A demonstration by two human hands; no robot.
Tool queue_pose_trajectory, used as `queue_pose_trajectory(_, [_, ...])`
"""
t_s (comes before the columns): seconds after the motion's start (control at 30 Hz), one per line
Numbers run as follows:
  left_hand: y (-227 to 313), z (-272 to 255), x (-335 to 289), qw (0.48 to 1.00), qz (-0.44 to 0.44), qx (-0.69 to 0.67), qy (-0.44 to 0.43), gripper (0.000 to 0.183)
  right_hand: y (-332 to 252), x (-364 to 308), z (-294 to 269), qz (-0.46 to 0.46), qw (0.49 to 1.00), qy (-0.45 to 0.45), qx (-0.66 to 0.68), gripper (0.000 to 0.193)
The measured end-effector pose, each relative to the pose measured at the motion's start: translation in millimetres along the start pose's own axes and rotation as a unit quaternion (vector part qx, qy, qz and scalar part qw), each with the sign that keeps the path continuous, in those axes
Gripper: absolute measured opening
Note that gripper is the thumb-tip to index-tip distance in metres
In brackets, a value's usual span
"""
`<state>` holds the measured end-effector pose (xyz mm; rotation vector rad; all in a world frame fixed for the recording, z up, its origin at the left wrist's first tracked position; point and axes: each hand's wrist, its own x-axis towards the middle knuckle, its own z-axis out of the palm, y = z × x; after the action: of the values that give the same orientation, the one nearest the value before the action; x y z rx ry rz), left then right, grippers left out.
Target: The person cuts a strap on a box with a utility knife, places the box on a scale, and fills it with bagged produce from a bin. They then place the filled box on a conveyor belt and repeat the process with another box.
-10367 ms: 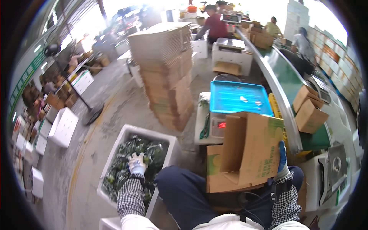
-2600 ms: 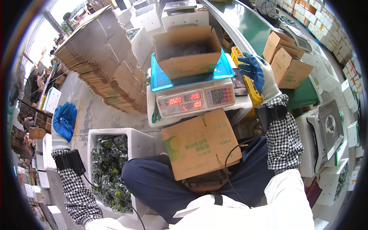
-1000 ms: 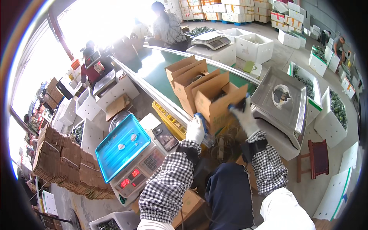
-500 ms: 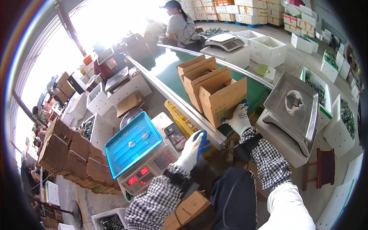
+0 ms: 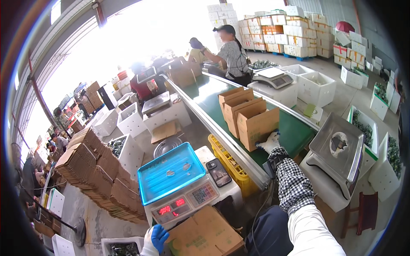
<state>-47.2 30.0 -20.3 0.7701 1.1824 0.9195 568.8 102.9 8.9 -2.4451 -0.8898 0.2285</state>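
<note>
Shifting leftward, left hand (image 5: 156,240) curls loosely; right hand (image 5: 269,142) remains spread against front carton (image 5: 258,127).

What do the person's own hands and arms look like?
The left hand and the right hand wear white gloves with blue on the fingers. A black-and-white checked sleeve cover wraps the right forearm, with a dark device at the wrist and a plain white sleeve above. The left forearm is out of view.

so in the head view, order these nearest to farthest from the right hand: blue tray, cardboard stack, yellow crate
1. Yellow crate, left of the right hand
2. Blue tray, farther left
3. Cardboard stack, leftmost of these
</note>
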Motion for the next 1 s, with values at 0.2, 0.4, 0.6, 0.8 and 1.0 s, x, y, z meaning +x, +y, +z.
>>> queue_pose_trajectory(0.2, [-75,-69,30,0.984,0.002,0.139,0.113,0.02,-24,-61,18,-0.211,0.79,-0.172,0.549,0.059])
queue_pose_trajectory(0.4, [-91,2,10,0.988,-0.144,0.057,-0.012,0.034,-50,-241,101,-0.076,0.906,-0.306,0.284,0.078])
queue_pose_trajectory(0.6, [-85,19,12,0.974,-0.126,0.135,0.127,0.062,-46,-314,105,-0.055,0.95,-0.299,0.072,0.09])
queue_pose_trajectory(0.8, [26,41,-93,0.94,0.078,-0.301,-0.138,0.06,-70,-295,78,-0.175,0.836,-0.311,0.417,0.072])
queue_pose_trajectory(1.0, [4,83,-123,0.926,0.363,-0.061,0.088,0.023,-103,-314,4,-0.152,0.79,-0.3,0.513,0.036])
